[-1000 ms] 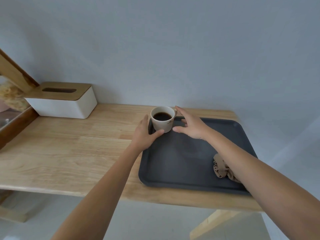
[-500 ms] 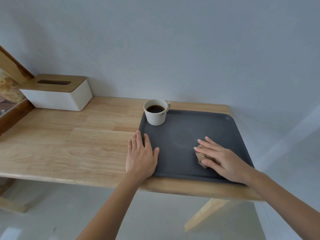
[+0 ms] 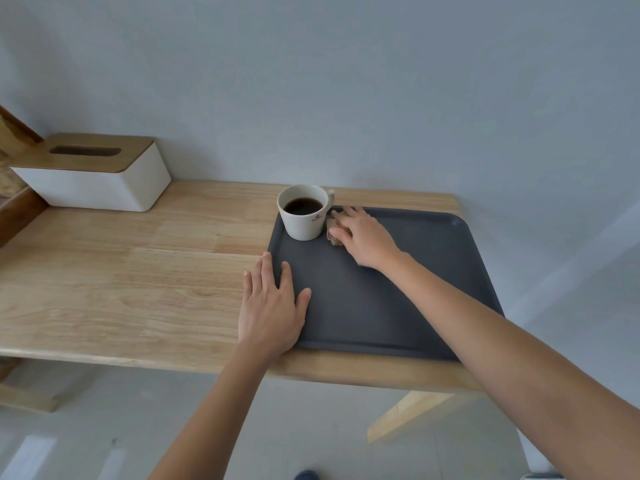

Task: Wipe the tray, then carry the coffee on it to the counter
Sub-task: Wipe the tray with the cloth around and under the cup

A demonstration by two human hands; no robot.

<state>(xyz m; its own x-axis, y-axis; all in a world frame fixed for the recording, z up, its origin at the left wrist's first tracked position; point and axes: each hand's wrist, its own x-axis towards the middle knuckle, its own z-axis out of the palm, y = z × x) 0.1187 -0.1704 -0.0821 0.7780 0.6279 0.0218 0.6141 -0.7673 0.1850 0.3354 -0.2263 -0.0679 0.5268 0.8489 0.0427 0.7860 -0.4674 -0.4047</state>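
A dark grey tray (image 3: 433,271) lies on the right end of the wooden table (image 3: 138,271). A white cup of black coffee (image 3: 304,212) stands upright in the tray's far left corner. My right hand (image 3: 362,237) presses a crumpled beige cloth (image 3: 333,233) onto the tray just right of the cup; most of the cloth is hidden under the fingers. My left hand (image 3: 272,304) lies flat, fingers apart, across the tray's left rim near the front, partly on the table.
A white tissue box with a wooden lid (image 3: 93,171) stands at the back left against the wall. The table's front edge runs just below the tray. A wooden frame sits at the far left edge.
My right hand slid the cloth from the tray's front middle up to the far side beside the cup. The left hand stayed on the tray's left rim.
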